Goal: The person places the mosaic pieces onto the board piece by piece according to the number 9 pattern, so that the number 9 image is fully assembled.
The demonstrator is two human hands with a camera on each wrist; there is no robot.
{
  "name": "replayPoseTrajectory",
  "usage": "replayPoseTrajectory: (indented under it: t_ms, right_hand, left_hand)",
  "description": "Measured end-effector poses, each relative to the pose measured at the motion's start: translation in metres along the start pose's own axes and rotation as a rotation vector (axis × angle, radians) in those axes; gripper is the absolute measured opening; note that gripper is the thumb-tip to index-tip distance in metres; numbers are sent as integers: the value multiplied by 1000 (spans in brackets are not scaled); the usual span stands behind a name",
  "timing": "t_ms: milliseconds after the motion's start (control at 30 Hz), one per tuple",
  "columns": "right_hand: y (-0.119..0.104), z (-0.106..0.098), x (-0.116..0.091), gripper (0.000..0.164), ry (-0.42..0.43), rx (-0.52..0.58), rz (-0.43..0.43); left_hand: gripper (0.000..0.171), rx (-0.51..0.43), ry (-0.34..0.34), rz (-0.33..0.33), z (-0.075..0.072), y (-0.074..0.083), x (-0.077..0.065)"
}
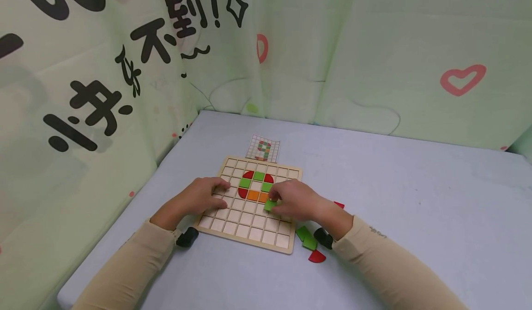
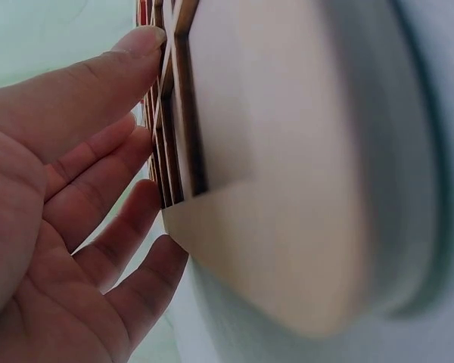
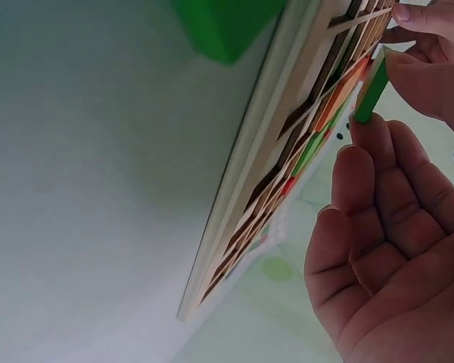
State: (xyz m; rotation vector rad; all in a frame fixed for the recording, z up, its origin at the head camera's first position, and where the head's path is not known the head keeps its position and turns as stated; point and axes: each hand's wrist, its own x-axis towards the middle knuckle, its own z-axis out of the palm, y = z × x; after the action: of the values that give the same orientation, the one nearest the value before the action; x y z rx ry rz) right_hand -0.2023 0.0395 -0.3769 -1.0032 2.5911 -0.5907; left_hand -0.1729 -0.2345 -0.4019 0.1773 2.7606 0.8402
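Observation:
A wooden grid board [image 1: 243, 240] lies on the table, its cells partly filled with red rounded, green square and orange square tiles [image 1: 252, 195] in a ring-like pattern. My right hand [image 1: 297, 200] pinches a green square tile [image 3: 373, 92] between thumb and fingertip, just over the cells below the orange tiles. At the board's left side is my left hand [image 1: 202, 194], its fingers spread and loosely bent. In the left wrist view, the fingertips [image 2: 170, 253] touch or nearly touch the board's edge, and nothing is held there.
Behind the board lies a small printed grid card [image 1: 262, 149] with a coloured figure. Loose green tiles [image 1: 306, 238] and a red quarter-round tile [image 1: 317, 256] lie right of the board; another red piece [image 1: 339, 204] shows beyond the right wrist. Printed curtains [image 1: 374, 69] border the table.

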Motion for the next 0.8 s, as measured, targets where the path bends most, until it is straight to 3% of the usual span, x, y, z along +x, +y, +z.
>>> replayPoseTrajectory:
  t_ms: [800]
  right_hand:
    - [-8, 8, 9, 14, -51, -35, -29]
  left_hand:
    - [46, 4, -11, -17, -1, 1, 0]
